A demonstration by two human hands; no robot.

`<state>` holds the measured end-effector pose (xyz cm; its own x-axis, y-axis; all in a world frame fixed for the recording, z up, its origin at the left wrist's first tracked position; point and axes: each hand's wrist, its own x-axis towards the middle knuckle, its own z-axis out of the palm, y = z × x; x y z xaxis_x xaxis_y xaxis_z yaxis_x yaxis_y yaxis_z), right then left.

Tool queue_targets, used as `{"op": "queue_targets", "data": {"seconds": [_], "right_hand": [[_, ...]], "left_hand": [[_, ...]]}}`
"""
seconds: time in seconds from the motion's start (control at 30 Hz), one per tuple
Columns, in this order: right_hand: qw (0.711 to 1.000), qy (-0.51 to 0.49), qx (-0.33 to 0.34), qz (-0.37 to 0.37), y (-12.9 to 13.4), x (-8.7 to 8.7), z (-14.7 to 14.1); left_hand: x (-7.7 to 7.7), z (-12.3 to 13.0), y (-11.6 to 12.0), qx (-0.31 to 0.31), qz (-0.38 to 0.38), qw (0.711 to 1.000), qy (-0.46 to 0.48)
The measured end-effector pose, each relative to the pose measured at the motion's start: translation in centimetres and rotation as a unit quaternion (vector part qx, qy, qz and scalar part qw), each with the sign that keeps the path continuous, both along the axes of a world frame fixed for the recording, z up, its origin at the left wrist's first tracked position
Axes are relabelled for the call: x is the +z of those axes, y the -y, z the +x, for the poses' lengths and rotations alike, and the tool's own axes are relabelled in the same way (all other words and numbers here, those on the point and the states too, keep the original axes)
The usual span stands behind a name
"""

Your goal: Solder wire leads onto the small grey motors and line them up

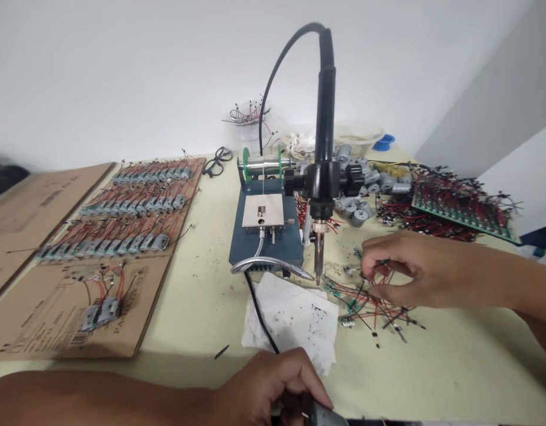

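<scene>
Showing a barcode (80, 338); cardboard (55, 331) print blurred; right hand (415, 269) over red wires (366, 302)

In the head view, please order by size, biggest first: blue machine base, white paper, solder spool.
The blue machine base and the white paper look about equal, so I do not rank them. The solder spool is smallest.

Apparently an electronics workshop: soldering iron (325, 118), wired motors (160, 241).

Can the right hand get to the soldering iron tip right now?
Probably yes. The right hand hovers just beside the soldering iron tip, with only loose red wires lying beneath it and nothing standing between them.
</scene>
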<state>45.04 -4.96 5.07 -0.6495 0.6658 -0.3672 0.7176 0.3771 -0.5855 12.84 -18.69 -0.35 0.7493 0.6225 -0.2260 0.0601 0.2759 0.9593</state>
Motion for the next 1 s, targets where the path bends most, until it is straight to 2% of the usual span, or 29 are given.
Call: {"op": "queue_targets", "data": {"seconds": [0.1,0.2,0.4,0.6,0.73,0.9,1.0], "right_hand": [[0.998,0.008,0.012,0.063,0.6,-0.3,-0.5],[0.995,0.020,0.027,0.090,1.1,-0.7,-0.7],[0.995,0.011,0.052,0.087,1.7,-0.8,-0.8],[0.995,-0.040,0.064,0.072,1.4,0.6,-0.2],[0.992,-0.058,0.017,0.109,1.4,1.2,0.6],[0.990,-0.093,-0.094,0.042,1.5,1.4,0.9],[0.987,-0.111,-0.113,0.032,1.2,1.5,1.0]], "left_hand": [[-0.1,0.0,0.1,0.014,-0.005,1.000,0.006],[-0.3,-0.1,0.3,0.015,-0.006,1.000,0.010],[0.0,0.0,0.2,0.014,-0.013,1.000,0.005],[0.3,0.1,0.0,0.025,-0.055,0.998,0.001],[0.3,0.2,0.2,0.030,-0.064,0.997,0.007],[0.9,0.2,-0.1,0.030,-0.087,0.996,0.005],[1.1,0.2,-0.3,0.018,-0.100,0.995,-0.013]]}}
